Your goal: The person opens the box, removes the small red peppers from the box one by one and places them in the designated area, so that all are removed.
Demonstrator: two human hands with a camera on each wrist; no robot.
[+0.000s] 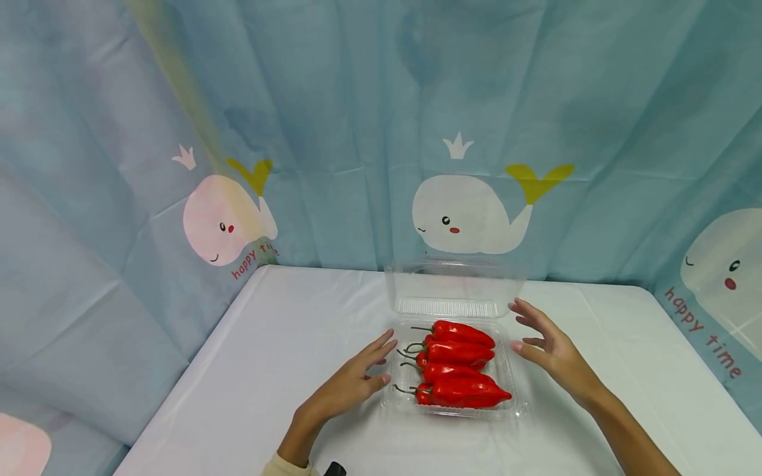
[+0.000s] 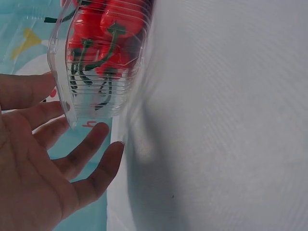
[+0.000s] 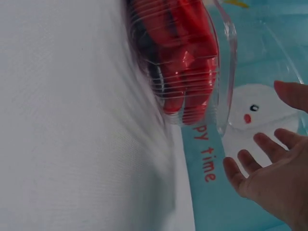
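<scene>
Lower centre, the left hand (image 1: 352, 380), fingers loosely extended, is beside the clear tray (image 1: 505, 367), contact unclear. Mid-frame, the tray holds red peppers (image 1: 464, 393), its lid (image 1: 450, 291) raised behind. Right of centre, the right hand (image 1: 555, 352) is spread, empty. An uneven lift by the thin rim could spill peppers.

Red peppers (image 1: 458, 352) between open hands (image 1: 352, 379)
</scene>
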